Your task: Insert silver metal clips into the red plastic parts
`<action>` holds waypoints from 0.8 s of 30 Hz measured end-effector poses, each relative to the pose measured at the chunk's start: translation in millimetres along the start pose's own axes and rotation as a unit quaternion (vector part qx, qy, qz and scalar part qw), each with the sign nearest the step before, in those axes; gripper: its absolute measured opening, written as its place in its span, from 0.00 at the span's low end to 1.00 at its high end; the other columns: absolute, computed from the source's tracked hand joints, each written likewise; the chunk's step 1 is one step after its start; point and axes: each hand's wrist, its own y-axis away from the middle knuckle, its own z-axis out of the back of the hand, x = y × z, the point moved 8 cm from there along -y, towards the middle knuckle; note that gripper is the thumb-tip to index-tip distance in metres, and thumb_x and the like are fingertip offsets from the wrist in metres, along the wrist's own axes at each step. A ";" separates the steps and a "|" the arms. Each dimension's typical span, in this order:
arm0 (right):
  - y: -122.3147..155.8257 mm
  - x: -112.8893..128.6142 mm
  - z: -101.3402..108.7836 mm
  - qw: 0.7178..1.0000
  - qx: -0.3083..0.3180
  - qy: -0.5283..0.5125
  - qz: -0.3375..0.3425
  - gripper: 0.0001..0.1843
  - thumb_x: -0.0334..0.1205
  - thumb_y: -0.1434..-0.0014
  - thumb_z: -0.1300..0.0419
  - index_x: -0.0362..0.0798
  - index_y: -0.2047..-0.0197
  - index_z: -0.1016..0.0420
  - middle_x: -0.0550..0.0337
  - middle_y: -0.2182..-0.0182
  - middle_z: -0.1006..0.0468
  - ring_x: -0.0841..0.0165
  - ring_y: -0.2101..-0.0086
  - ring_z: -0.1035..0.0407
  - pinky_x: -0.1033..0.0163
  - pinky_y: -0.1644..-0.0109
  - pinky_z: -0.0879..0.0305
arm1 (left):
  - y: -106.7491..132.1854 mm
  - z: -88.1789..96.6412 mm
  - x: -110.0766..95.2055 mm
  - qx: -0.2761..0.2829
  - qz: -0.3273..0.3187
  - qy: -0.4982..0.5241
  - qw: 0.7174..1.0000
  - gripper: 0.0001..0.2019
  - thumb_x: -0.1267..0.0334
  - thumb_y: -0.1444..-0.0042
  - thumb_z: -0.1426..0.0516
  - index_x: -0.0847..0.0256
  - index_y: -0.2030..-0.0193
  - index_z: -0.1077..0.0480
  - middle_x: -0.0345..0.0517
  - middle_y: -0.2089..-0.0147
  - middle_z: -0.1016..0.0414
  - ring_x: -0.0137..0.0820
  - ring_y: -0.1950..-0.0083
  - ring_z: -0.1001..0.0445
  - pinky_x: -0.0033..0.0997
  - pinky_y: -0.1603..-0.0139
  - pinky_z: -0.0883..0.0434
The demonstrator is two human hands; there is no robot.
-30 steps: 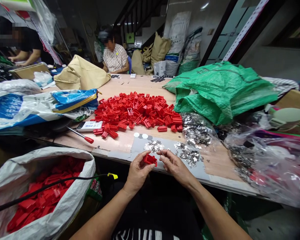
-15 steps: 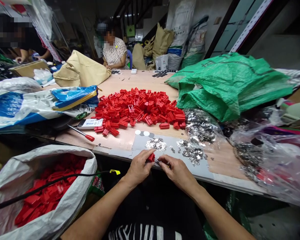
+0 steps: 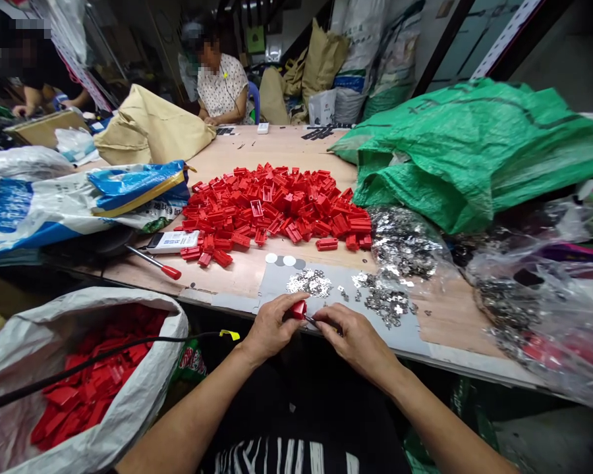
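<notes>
My left hand (image 3: pixel 273 329) is closed around a small red plastic housing (image 3: pixel 299 309) at the table's front edge. Between the fingers of my right hand (image 3: pixel 348 332) is a thin metal tool (image 3: pixel 310 320), perhaps a screwdriver; its tip meets the housing's right end, and its handle is hidden in the hand. Just beyond my hands, a grey board (image 3: pixel 271 289) bears a pile of shiny flat metal pieces (image 3: pixel 309 283) and a second, darker pile of metal pieces (image 3: pixel 385 304). Farther back lies a big heap of red plastic housings (image 3: pixel 277 204).
A white sack (image 3: pixel 170 368) of red parts stands open at lower left. A red-handled tool (image 3: pixel 169 271) lies left of the heap. At right are a green sack (image 3: pixel 449 145) and clear bags (image 3: pixel 563 316) of metal pieces. A co-worker (image 3: pixel 225 89) sits across the table.
The view has shifted slightly. The red housing has turned a little in my left hand, showing more of its end face. Both hands keep their hold.
</notes>
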 end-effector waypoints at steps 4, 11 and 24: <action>0.7 -0.9 -0.7 1.000 0.000 -0.001 0.001 0.10 0.35 0.37 0.48 0.51 0.59 0.26 0.57 0.64 0.26 0.64 0.63 0.30 0.59 0.59 0.36 | -0.7 1.0 -0.6 0.003 0.002 0.014 1.000 0.20 0.71 0.48 0.40 0.54 0.47 0.30 0.45 0.51 0.24 0.33 0.50 0.26 0.35 0.47 0.30; -0.2 -2.6 -3.4 1.000 0.006 0.012 -0.009 0.09 0.33 0.37 0.48 0.51 0.60 0.27 0.57 0.65 0.27 0.64 0.64 0.31 0.59 0.59 0.35 | -3.1 0.4 0.6 0.021 0.015 0.012 1.000 0.19 0.70 0.49 0.39 0.54 0.50 0.29 0.44 0.54 0.23 0.32 0.52 0.26 0.33 0.49 0.30; -4.6 3.5 -13.7 0.993 0.010 0.084 -0.078 0.10 0.31 0.38 0.51 0.51 0.62 0.29 0.56 0.67 0.29 0.64 0.67 0.31 0.60 0.63 0.37 | -0.2 -1.5 3.3 0.000 0.014 0.011 1.000 0.16 0.69 0.47 0.40 0.54 0.51 0.29 0.45 0.55 0.22 0.33 0.55 0.24 0.34 0.52 0.28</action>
